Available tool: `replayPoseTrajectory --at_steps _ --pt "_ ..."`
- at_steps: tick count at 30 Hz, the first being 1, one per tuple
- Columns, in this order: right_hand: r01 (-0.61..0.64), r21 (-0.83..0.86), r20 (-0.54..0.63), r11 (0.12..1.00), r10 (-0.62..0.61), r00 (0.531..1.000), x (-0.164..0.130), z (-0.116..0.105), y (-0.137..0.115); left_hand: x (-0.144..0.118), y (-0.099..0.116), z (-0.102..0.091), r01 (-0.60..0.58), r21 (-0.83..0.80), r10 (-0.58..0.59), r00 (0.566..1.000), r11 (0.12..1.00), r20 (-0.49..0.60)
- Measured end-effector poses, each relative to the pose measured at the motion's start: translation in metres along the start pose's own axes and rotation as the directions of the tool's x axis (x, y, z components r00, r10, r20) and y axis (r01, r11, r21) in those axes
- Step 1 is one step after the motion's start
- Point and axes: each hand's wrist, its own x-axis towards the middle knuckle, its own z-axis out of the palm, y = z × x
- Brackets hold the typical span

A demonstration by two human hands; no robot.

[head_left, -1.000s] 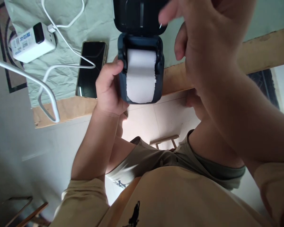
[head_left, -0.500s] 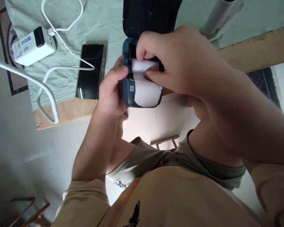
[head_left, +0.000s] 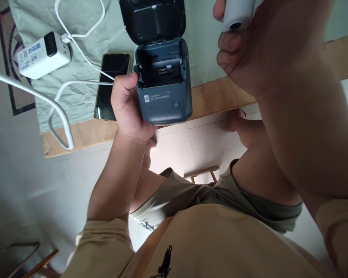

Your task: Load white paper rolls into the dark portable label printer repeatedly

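Left hand (head_left: 127,106) fingers grip the label printer (head_left: 162,88) above the counter's near edge, lid (head_left: 152,19) hinged open away from the person, long axis running near-to-far. Right hand (head_left: 258,50) fingers closed around the paper roll (head_left: 237,13).

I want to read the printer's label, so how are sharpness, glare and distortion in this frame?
Head view: the printer in the left hand is fairly sharp, its small label print too tiny to read; the right hand holding the white roll looms large and soft; the phone screen shows faint glare.
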Motion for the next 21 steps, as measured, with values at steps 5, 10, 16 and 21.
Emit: replayPoseTrajectory --at_steps 5,10,16,21 --pt "0.095 -0.125 -0.167 0.988 -0.115 0.979 0.012 0.002 0.018 0.000 0.000 -0.002 0.012 -0.004 -0.012 1.000 1.000 0.001" --pt "0.305 -0.553 -0.060 0.775 -0.403 0.913 0.001 -0.005 0.024 0.001 0.000 0.000 0.011 -0.046 -0.012 1.000 0.999 -0.017" --pt "0.304 -0.816 0.136 0.492 -0.348 0.928 0.000 -0.009 0.034 0.001 0.000 0.000 0.002 -0.067 -0.001 1.000 0.998 0.010" --pt "0.354 -0.776 0.123 0.521 -0.426 0.896 -0.008 -0.012 0.022 0.001 0.001 0.000 -0.003 -0.082 0.006 0.999 0.997 0.044"
